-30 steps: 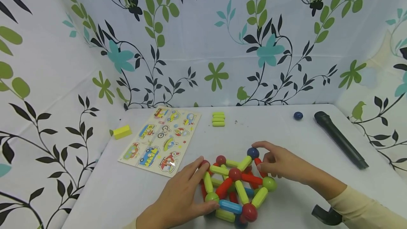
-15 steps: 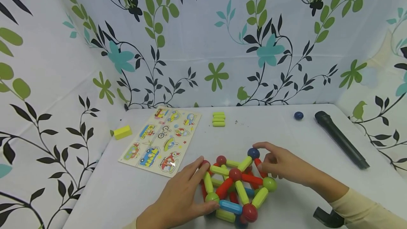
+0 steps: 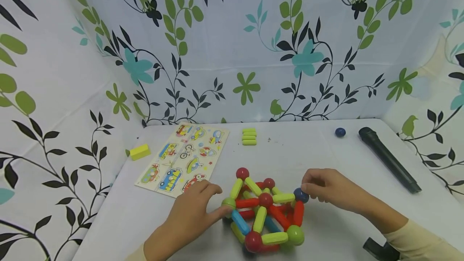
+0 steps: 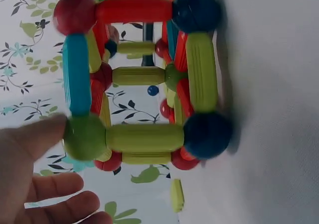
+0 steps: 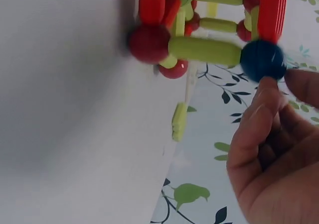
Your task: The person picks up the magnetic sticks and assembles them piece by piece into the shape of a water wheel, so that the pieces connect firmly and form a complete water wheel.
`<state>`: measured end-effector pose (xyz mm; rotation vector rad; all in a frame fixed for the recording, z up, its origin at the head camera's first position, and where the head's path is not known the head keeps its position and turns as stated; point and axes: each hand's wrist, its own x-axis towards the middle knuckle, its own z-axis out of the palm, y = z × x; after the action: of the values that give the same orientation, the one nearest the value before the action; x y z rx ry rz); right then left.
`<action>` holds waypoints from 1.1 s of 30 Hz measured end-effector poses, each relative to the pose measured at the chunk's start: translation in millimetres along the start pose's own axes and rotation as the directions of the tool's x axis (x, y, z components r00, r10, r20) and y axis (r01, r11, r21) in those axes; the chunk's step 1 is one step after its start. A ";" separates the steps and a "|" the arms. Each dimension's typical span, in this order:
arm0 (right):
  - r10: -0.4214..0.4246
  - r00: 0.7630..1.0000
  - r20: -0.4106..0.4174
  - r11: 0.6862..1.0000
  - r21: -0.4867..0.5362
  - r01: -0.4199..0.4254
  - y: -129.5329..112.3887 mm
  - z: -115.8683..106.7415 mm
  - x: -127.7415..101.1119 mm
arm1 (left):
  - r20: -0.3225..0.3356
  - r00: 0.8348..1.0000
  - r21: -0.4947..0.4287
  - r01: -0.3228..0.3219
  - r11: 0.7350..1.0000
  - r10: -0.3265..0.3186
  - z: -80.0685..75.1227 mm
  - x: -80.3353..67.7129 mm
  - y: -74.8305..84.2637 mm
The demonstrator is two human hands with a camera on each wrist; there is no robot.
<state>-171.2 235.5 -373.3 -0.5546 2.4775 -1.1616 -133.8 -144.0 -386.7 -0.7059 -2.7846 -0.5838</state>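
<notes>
Tabletop toy frame (image 3: 264, 212) now rotated.

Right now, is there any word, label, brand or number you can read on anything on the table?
No readable text in any view.
Puzzle board: only vehicle pictures; any lettering is too small to read.
Microphone: plain black, no visible brand.
Yellow block: no marking seen.
Rod-and-ball toy, touched by left hand and right hand: plain colours, no print.
</notes>
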 end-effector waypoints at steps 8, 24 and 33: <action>-0.256 0.945 0.206 0.966 0.009 0.259 7.2 -8.7 20.3 | -0.094 0.995 -0.029 0.032 0.999 -0.035 3.6 3.6 -0.8; -0.234 0.972 -0.037 0.651 -0.748 0.128 25.5 25.8 219.2 | 0.057 0.988 -0.127 -0.138 0.982 0.147 3.8 -16.5 4.7; -0.176 0.984 -0.029 0.610 -0.788 0.086 19.4 41.6 242.3 | 0.055 0.976 -0.109 -0.204 0.973 0.211 3.4 -18.2 1.5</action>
<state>-364.9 102.6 -448.4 -0.9256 3.0119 -0.0293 -117.7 -148.9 -394.6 -1.0410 -2.7077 -0.6771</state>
